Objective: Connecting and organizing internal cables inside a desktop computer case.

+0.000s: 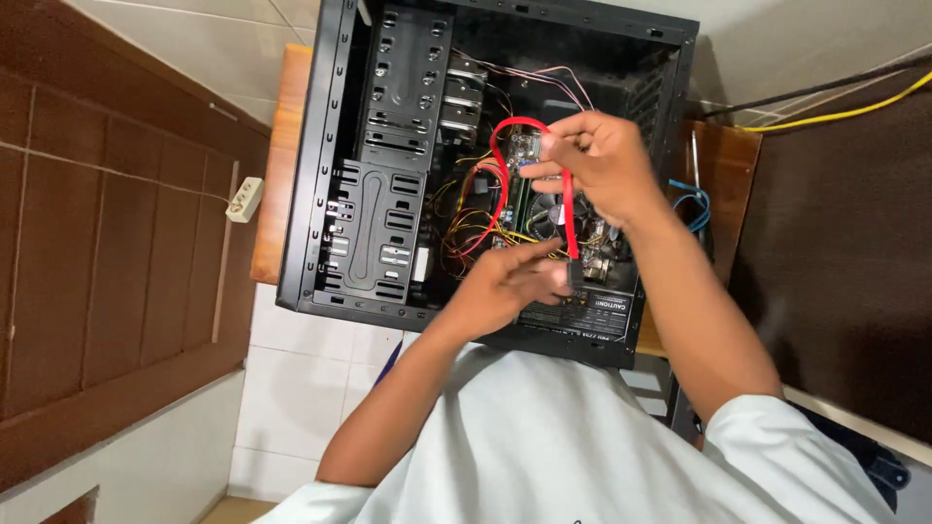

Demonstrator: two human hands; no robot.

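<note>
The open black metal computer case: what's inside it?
Inside the black metal computer case: empty drive bays, tangled wires, a flat red cable pinched by both hands. They cover much of the circuit board.

Even, soft indoor light; the case (485,165) interior is dim, edges bow from the wide lens, hands slightly blurred.

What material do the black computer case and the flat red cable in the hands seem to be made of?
The computer case looks like stamped sheet metal with matte black paint: thin folded edges and punched slots show. The red cable seems to be flexible plastic-sheathed ribbon, smooth and slightly glossy; it bends in a loop between the right hand and the left hand. Its black end plug is probably plastic.
</note>
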